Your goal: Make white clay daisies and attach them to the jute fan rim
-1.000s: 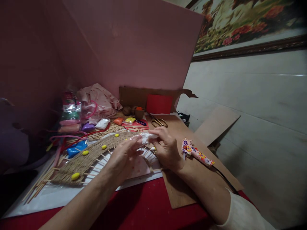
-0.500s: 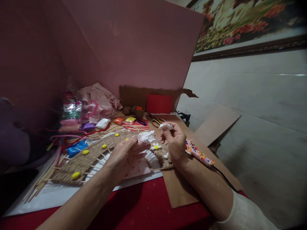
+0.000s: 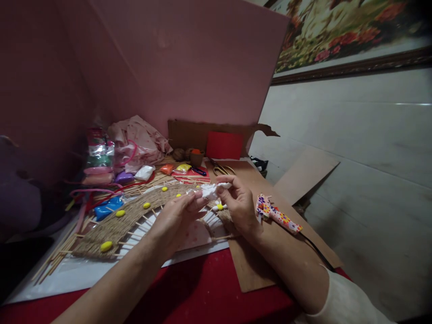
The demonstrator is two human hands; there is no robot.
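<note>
Though it is partly hidden, left hand [image 3: 176, 221] and right hand [image 3: 241, 208] pinch white clay [image 3: 209, 191].

- Two hands: left hand [image 3: 177, 218] at seven o'clock from the view's centre, right hand [image 3: 242, 208] at five
- Six plain yellow ovals [image 3: 106, 246], seven to eight
- One white-petalled flower [image 3: 220, 207], six
- One blue packet [image 3: 105, 209], eight
- One glue gun [image 3: 280, 217], four

white lump [image 3: 209, 192] over a twine arch [image 3: 135, 213]
left hand [image 3: 180, 216] holds the lump, right hand [image 3: 241, 207] pinches its two o'clock edge; from it, scissors [image 3: 218, 167] lie at one, blue packet [image 3: 108, 208] at nine, glue gun [image 3: 278, 217] between three and four.
</note>
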